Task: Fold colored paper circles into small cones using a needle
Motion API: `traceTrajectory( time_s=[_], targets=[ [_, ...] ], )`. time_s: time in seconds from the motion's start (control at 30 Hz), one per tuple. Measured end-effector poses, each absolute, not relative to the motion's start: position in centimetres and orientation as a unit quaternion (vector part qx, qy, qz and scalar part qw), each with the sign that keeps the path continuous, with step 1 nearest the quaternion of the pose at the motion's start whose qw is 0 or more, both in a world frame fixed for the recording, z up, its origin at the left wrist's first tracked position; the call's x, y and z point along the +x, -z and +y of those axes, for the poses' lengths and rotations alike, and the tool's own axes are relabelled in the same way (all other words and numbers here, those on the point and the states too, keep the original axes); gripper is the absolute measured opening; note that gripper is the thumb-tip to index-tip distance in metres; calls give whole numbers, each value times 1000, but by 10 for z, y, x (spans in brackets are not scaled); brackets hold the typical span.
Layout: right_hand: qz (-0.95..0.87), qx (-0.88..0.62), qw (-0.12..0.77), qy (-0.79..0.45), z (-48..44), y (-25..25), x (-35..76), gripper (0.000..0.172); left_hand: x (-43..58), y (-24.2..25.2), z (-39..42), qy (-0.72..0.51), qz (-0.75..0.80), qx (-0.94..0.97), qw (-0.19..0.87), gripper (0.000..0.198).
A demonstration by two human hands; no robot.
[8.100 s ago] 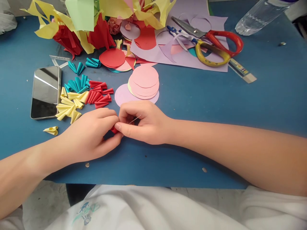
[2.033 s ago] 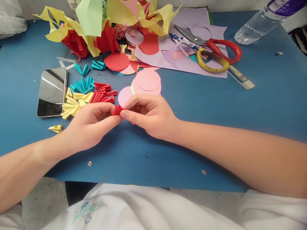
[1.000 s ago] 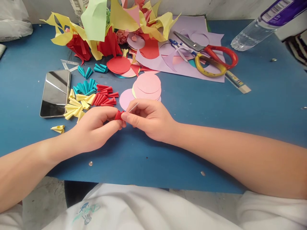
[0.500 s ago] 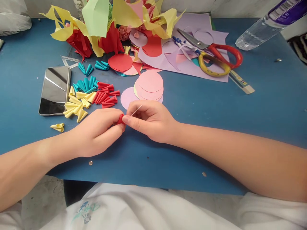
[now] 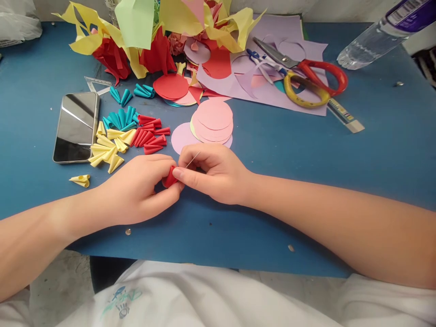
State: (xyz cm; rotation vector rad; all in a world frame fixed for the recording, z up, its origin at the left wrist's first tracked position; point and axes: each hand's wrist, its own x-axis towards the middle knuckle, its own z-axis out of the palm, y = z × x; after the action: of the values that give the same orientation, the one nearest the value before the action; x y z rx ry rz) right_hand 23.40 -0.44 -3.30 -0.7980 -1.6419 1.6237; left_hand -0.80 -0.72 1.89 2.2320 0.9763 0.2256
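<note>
Both of my hands meet above the table's near middle. My left hand point(image 5: 146, 188) is closed around a small piece of rolled red paper point(image 5: 170, 177), most of it hidden by the fingers. The thumb of my right hand point(image 5: 214, 175) presses against the red paper's edge. From that same right-hand pinch a thin pale stick point(image 5: 193, 160) pokes out up and to the right; its lower end is hidden. Close beyond my left hand lie red paper cones point(image 5: 150, 134), yellow paper cones point(image 5: 107, 150) and teal paper cones point(image 5: 122, 118). Pink paper circles point(image 5: 214, 120) lie just beyond my right hand.
A phone point(image 5: 76, 127) lies at the left, near a clear set square point(image 5: 97, 85). Scissors point(image 5: 306, 75) rest on cut purple paper point(image 5: 289, 102). An eraser point(image 5: 345, 116) and a water bottle point(image 5: 371, 43) are at the right. Crumpled yellow paper point(image 5: 132, 59) stands at the back.
My left thumb and fingers have parted slightly, so more of the red paper shows between them. The right hand keeps its pinch. The whole view has shifted a little.
</note>
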Motion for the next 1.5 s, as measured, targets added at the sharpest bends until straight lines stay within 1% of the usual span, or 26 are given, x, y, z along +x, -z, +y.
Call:
traceTrajectory(
  time_s=[0.17,0.23,0.4,0.53,0.73,0.93,1.2,1.5],
  targets=[
    [-643,-283,358,-615,-4,33,231,47,-10,-9,-7,-131,339,876,316,29],
    [-654,-270,371,-601,-4,35,230,46,-10,-7,-8,-135,333,882,304,28],
    [-701,-244,388,-547,-4,43,231,36,-11,-6,-9,-136,319,898,272,28],
    [-714,-230,395,-530,-5,45,232,28,-11,-6,-10,-130,308,906,260,27],
    [-724,-235,367,-535,-5,41,232,31,-14,-6,-11,-121,294,914,250,27],
    [-723,-238,367,-534,-6,39,232,32,-17,-7,-12,-112,295,914,256,29],
    [-737,-251,351,-520,-7,37,233,35,-20,-4,-14,-107,288,926,221,32],
    [-737,-237,367,-516,-7,39,233,34,-20,-1,-12,-127,266,934,199,32]
  ],
)
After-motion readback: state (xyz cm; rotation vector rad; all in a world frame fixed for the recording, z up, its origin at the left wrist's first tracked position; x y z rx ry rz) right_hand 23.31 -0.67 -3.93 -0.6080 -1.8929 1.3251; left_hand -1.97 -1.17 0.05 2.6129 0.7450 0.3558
